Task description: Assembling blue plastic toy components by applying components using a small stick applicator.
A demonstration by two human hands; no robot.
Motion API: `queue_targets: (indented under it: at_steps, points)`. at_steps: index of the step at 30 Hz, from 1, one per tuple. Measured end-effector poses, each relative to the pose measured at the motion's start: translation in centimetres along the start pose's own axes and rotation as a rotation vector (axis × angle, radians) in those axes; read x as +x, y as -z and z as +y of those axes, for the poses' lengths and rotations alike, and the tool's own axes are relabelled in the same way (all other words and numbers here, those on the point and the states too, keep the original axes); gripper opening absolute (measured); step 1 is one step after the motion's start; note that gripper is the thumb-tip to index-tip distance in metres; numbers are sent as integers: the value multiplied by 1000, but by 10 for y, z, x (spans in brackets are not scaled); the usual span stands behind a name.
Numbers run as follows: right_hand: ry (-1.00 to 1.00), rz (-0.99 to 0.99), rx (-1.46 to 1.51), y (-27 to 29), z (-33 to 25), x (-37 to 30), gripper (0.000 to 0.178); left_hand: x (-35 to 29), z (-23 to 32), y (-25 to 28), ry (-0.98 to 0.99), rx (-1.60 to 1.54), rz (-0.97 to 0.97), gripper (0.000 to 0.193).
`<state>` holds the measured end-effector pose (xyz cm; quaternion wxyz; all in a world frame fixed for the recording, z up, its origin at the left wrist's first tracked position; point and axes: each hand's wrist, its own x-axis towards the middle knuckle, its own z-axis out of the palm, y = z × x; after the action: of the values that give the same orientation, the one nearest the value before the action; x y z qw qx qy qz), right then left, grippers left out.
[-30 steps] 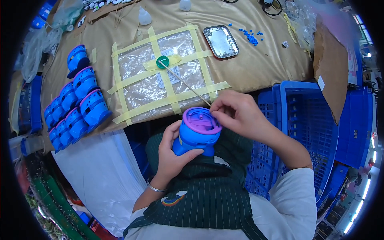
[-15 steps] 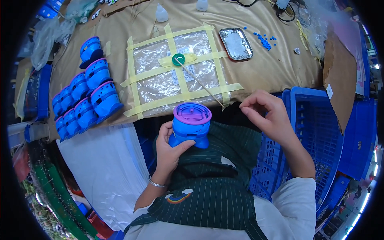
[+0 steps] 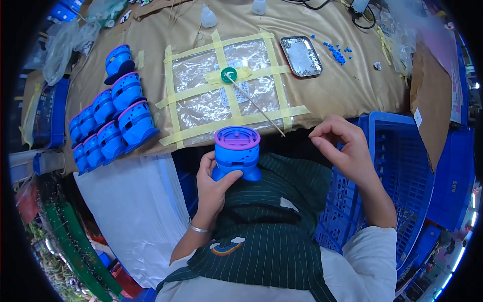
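Observation:
My left hand (image 3: 214,182) grips a blue plastic toy housing (image 3: 237,160) in front of the table's near edge, with the thumb on its flared foot. The housing has a purple ring and purple inner parts on top, and small holes and a slot in its side. To the right, my right hand (image 3: 343,146) is raised with thumb and index finger pinched together; whatever may be between the tips is too small to make out. A thin wooden stick (image 3: 256,106) rests with one end in a small green cap (image 3: 228,75) and the other past the table edge.
Similar blue housings (image 3: 126,91) stand in rows on the left. A clear plastic sheet (image 3: 191,113) is taped to the cloth-covered table. Behind are a metal tray (image 3: 301,56), small blue pieces (image 3: 336,54) and white bottles (image 3: 208,17). A blue crate (image 3: 397,171) stands at right.
The blue housing has tipped slightly in my left hand, so more of its side and less of its top shows. My right hand keeps its pinch, nearly still. The whole view has shifted slightly.

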<state>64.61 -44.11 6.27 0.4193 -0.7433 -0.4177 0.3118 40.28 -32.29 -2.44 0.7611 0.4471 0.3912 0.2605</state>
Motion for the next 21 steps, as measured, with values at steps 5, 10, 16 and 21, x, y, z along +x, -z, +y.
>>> queue_targets:
  at_steps: [5, 10, 16, 21]
  points:
    - [-4, -7, 0, 0, 0, 0, 4, 0, 7, -2, -23, 35, -9, 53]
    - [-7, -19, -2, 1, -3, 3, 5, 5, 4, 3, -13, 65, 11, 52]
    - [-9, 35, -45, 10, -1, 0, 4, 3, 46, 24, -145, 119, 151, 54]
    - [-17, 170, -2, 23, 5, -16, 3, 79, 144, 95, -526, 192, 434, 48]
